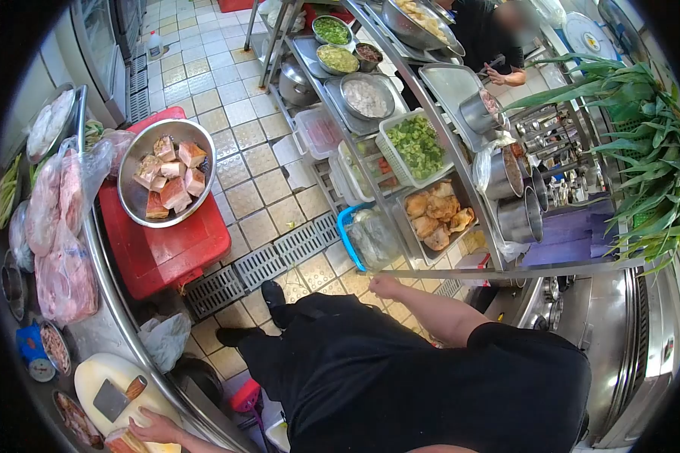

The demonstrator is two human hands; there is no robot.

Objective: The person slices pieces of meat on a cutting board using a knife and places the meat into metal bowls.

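Observation:
My left hand (156, 427) is at the lower left, its fingers on a block of pork (123, 441) with brown skin on a round white cutting board (98, 375). The block runs partly out of view at the bottom. A cleaver (118, 399) with a wooden handle lies on the board just beyond my fingers. My right hand (386, 286) hangs with curled fingers near the front edge of the steel shelf rack, and nothing shows in it. A steel bowl (206, 198) of cut pork cubes (172, 175) stands on a red lidded bin (162, 253).
Bagged raw meat (66, 275), a blue scale (33, 345) and a dish of chopped meat (55, 349) crowd the left counter. The rack holds chopped greens (414, 148) and browned meat pieces (438, 217). A co-worker (482, 34) stands behind it. A drain grate (261, 266) crosses the tiled floor.

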